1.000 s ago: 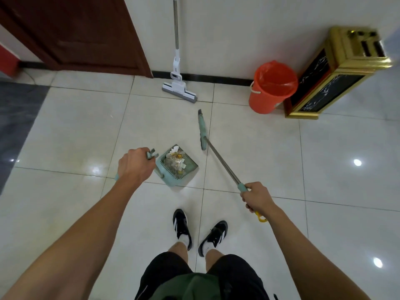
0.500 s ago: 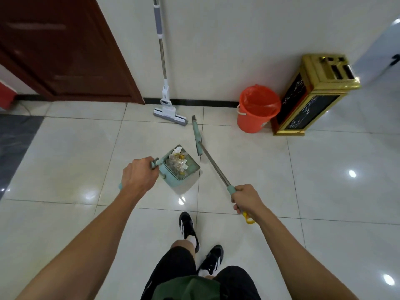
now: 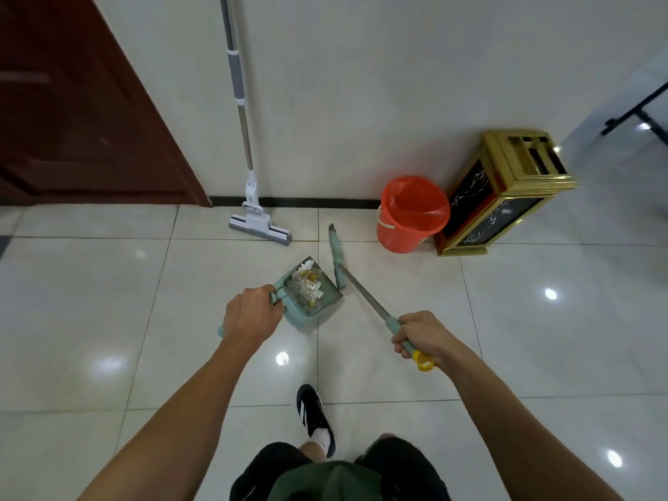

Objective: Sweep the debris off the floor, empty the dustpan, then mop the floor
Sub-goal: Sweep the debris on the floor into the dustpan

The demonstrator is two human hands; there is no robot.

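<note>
My left hand (image 3: 251,318) grips the handle of a mint-green dustpan (image 3: 327,296), which hangs above the white tiles. White and yellow debris (image 3: 307,283) fills the pan. My right hand (image 3: 424,336) grips the mint grip of a broom (image 3: 367,300) whose metal shaft slants up-left to a narrow green head (image 3: 337,256) right of the dustpan. A sponge mop (image 3: 258,224) leans against the wall, its head on the floor just beyond the dustpan.
An orange bucket (image 3: 412,215) stands by the wall to the right of the broom head, beside a gold-and-black bin (image 3: 506,197). A dark brown door (image 3: 79,113) fills the far left. My shoe (image 3: 314,417) is on the tiles below.
I have stepped toward the wall. The view tilted up, so mop, bucket and bin sit lower in frame. Both hands keep their grips; dustpan and broom came along.
</note>
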